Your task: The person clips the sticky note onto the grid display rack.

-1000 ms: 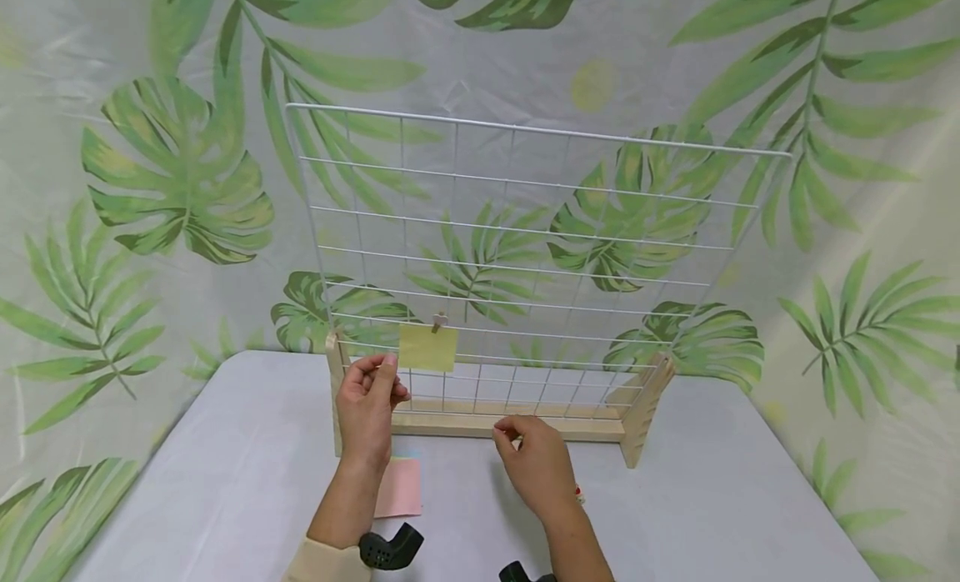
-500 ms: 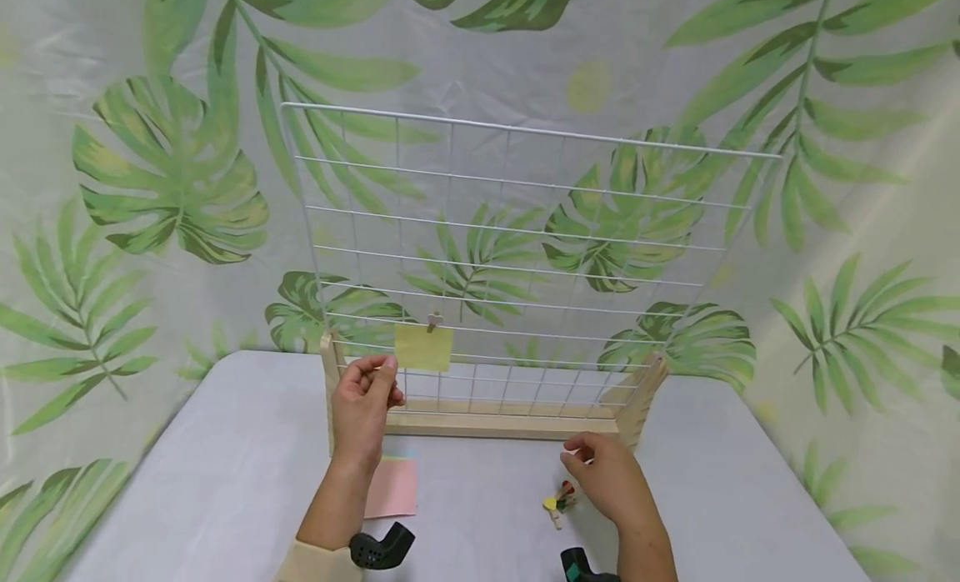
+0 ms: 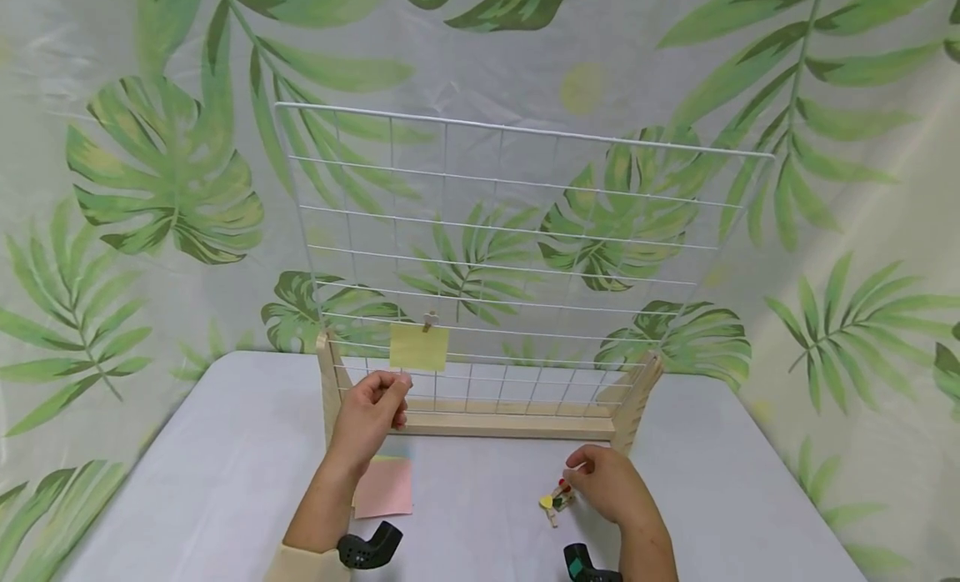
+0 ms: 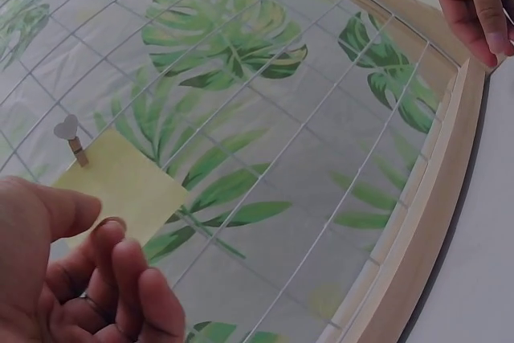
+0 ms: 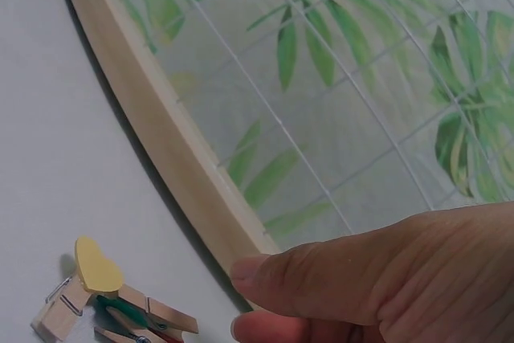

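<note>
A yellow sticky note (image 3: 418, 348) hangs on the white wire grid (image 3: 498, 181), clipped by a small wooden clothespin (image 4: 75, 147) with a pale heart on top. Just below the note in the head view is my left hand (image 3: 369, 413). Its fingers are loosely bent, with a gap between thumb and forefinger and nothing held. On the right, my right hand (image 3: 609, 484) hovers beside a little pile of wooden clothespins (image 3: 557, 500). One of these bears a yellow heart (image 5: 97, 266), while red and green show on others. Thumb and forefinger are slightly apart in the right wrist view.
A pink sticky note (image 3: 384, 489) lies on the white table (image 3: 480, 532) near my left forearm, with blue and green edges behind it. The grid stands in a wooden base (image 3: 510, 427) before a leaf-patterned cloth (image 3: 480, 65).
My right hand has moved right from the front of the base to the clothespins, uncovering them. The left hand has shifted slightly down from the yellow note's lower corner.
</note>
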A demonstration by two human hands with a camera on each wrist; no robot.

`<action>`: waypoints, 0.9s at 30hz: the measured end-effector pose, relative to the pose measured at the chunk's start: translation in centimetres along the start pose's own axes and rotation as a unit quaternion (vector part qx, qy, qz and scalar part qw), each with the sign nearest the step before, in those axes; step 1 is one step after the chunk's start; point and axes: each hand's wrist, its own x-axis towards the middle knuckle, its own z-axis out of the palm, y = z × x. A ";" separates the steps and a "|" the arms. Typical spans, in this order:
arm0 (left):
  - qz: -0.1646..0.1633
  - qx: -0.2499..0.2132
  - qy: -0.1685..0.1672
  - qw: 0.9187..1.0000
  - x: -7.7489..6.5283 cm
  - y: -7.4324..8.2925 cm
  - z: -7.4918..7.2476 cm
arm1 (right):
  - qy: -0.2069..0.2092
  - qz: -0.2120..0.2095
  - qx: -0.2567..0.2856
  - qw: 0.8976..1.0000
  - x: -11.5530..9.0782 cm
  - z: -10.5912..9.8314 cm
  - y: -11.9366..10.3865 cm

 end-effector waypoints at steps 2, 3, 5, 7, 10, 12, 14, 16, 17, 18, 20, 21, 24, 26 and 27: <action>-0.004 0.022 -0.015 1.000 -0.2 -0.1 -0.2 | -0.001 0.003 -0.004 1.000 0.1 0.0 0.0; -0.006 0.034 -0.024 0.999 -0.2 -0.1 -0.4 | -0.002 0.004 -0.006 1.000 0.1 0.0 0.1; -0.011 0.065 -0.043 0.997 -0.4 -0.3 -0.7 | -0.002 0.003 -0.008 1.000 0.2 0.0 0.1; -0.014 0.106 -0.061 0.992 -0.5 -0.6 -1.2 | -0.003 0.004 -0.006 1.000 0.2 0.0 0.2; -0.012 0.180 -0.080 0.980 -0.7 -1.0 -1.9 | -0.006 0.009 -0.005 1.000 0.2 0.0 0.2; -0.010 0.232 -0.084 0.969 -0.8 -1.5 -2.3 | -0.006 0.012 -0.006 1.000 0.1 0.0 0.3; -0.003 0.276 -0.090 0.957 -1.1 -1.8 -2.7 | -0.006 0.014 -0.006 1.000 0.1 0.0 0.3; 0.001 0.306 -0.094 0.947 -1.2 -2.1 -3.2 | -0.006 0.015 -0.007 1.000 0.1 0.0 0.3; 0.001 0.321 -0.096 0.942 -1.3 -2.3 -3.4 | -0.006 0.015 -0.008 1.000 0.1 0.0 0.3; 0.003 0.333 -0.098 0.938 -1.4 -2.4 -3.6 | -0.006 0.016 -0.008 1.000 0.1 0.0 0.3; 0.001 0.357 -0.101 0.928 -1.5 -2.5 -4.0 | -0.006 0.017 -0.010 1.000 0.1 0.0 0.2; -0.001 0.371 -0.102 0.923 -1.6 -2.6 -4.2 | -0.007 0.016 -0.011 1.000 0.2 0.0 0.3; -0.008 0.417 -0.107 0.903 -1.9 -2.9 -4.7 | -0.008 0.014 -0.011 1.000 0.2 -0.1 0.3; -0.016 0.440 -0.113 0.891 -2.2 -3.2 -5.0 | -0.012 0.012 -0.014 1.000 0.3 -0.1 0.4; -0.020 0.449 -0.115 0.886 -2.4 -3.3 -5.0 | -0.015 0.013 -0.014 1.000 0.3 -0.1 0.5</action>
